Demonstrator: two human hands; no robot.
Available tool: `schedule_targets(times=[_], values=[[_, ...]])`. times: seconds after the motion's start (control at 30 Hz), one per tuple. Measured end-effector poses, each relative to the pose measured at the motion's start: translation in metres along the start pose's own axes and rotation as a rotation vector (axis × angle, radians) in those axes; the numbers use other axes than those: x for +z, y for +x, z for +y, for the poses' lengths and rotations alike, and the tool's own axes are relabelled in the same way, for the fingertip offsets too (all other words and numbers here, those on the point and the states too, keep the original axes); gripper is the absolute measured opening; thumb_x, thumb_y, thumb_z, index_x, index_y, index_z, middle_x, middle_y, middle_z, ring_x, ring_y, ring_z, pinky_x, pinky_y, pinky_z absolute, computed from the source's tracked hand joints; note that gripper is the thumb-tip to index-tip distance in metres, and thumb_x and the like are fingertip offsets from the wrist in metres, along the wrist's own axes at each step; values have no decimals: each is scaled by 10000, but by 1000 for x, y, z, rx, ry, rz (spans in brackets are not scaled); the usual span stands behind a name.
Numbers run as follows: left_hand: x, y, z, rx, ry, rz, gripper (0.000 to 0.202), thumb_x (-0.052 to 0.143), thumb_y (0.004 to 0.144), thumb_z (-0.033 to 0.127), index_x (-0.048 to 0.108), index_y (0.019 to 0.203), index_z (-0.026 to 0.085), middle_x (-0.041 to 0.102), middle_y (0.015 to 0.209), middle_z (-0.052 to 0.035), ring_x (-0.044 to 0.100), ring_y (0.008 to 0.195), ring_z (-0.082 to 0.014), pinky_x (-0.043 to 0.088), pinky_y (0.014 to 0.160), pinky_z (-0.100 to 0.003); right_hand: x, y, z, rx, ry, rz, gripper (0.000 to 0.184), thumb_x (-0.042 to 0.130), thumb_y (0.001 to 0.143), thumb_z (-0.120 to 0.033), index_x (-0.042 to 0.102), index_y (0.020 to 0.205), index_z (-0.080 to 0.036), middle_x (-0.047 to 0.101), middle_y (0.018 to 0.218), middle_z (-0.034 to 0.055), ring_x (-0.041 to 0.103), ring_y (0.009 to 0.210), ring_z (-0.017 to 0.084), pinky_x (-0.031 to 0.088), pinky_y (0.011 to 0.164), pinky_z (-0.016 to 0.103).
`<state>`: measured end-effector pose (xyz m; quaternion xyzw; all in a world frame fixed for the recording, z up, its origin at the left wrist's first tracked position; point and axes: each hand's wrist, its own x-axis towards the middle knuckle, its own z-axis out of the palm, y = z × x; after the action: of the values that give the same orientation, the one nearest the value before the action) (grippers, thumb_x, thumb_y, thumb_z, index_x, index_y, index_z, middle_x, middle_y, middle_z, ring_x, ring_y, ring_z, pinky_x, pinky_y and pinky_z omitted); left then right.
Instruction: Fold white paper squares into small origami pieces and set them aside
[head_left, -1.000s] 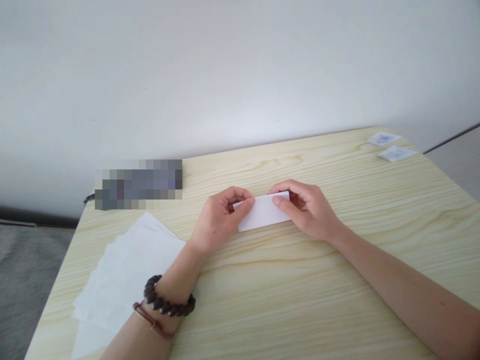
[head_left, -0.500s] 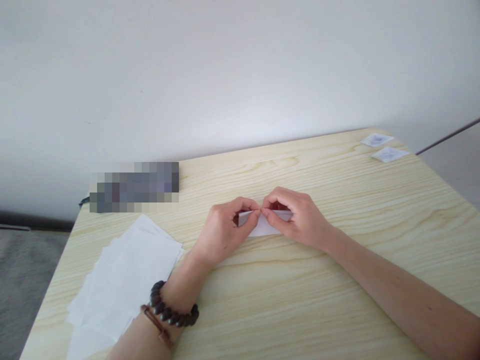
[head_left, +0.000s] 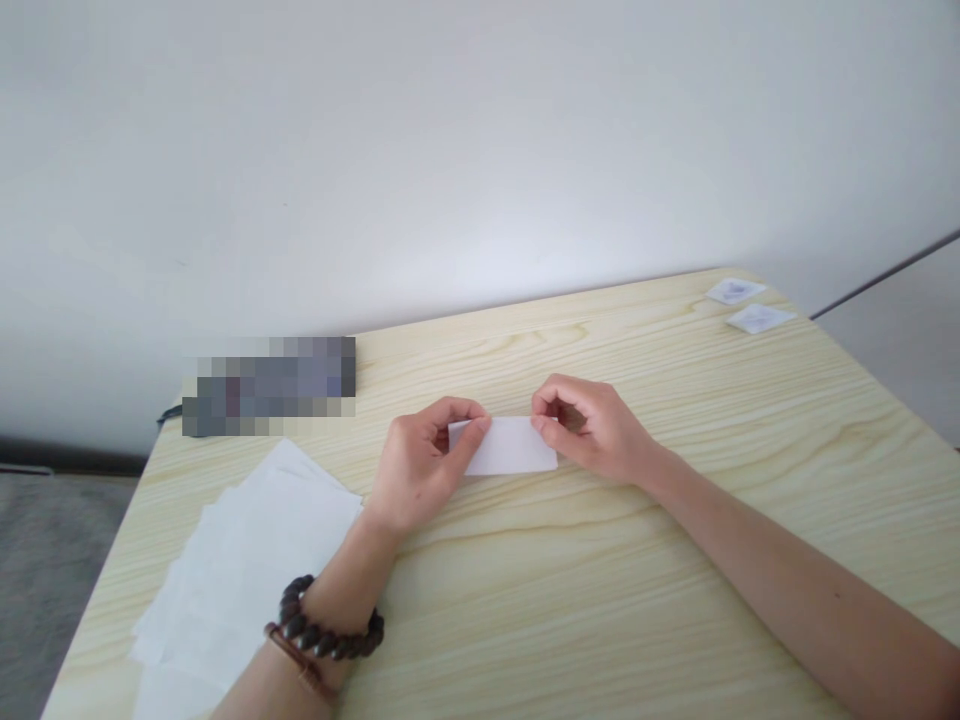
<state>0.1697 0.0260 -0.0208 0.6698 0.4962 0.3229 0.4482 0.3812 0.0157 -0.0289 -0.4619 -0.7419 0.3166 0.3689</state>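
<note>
A small white folded sheet of paper (head_left: 511, 447) lies low over the middle of the wooden table (head_left: 570, 600), its long side running left to right. My left hand (head_left: 427, 455) pinches the paper's far edge towards its left end between thumb and forefinger. At the upper right corner, my right hand (head_left: 589, 425) has thumb and fingertips closed on the same edge. Part of the paper's left end is hidden behind my left thumb. Dark beads and a brown cord circle my left wrist.
A spread stack of white paper sheets (head_left: 247, 560) lies at the left, partly under my left forearm. Behind it sits a dark, pixelated object (head_left: 270, 387). Two small folded white papers (head_left: 761, 318) rest near the far right corner, and a pale wall (head_left: 480, 150) stands behind the table.
My hands have moved apart along the paper's far edge, from nearly touching at its middle towards its ends. More of the paper now shows between them. The view has shifted slightly.
</note>
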Motion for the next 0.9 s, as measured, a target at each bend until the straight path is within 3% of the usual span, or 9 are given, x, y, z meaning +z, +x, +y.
schedule_targets(times=[0.37,0.47,0.57,0.7,0.9], values=[[-5,3,-6,-11,-35,55,268,604,833,405,648,838,140,541,629,18,350,485,-70,245,423,-188,-6,1,12,144,230,83,115,577,823,-231,538,726,-182,503,618,-34,459,546,87,360,496,208],[-4,4,-7,6,-43,38,265,604,835,402,647,849,141,579,688,3,358,490,-69,262,433,-189,-4,1,11,136,281,125,104,555,858,-284,567,862,-181,555,665,-18,501,582,104,402,534,223],[-1,3,-7,11,-70,-24,272,614,835,410,656,880,144,617,749,-11,385,504,-68,292,452,-189,-2,1,7,74,167,0,210,569,869,-329,608,999,-170,645,814,28,547,651,116,414,553,224],[3,3,-5,-11,-102,-64,292,625,832,430,666,888,146,646,761,-15,399,509,-67,303,458,-187,-1,0,1,64,2,-75,239,538,903,-338,663,797,-165,637,684,5,512,559,89,354,485,204],[1,5,0,-59,-7,-78,338,623,827,472,712,921,160,670,736,-7,430,522,-75,331,477,-195,-1,1,0,56,-12,-39,240,573,890,-336,678,768,-158,648,663,-3,509,540,76,348,486,193]])
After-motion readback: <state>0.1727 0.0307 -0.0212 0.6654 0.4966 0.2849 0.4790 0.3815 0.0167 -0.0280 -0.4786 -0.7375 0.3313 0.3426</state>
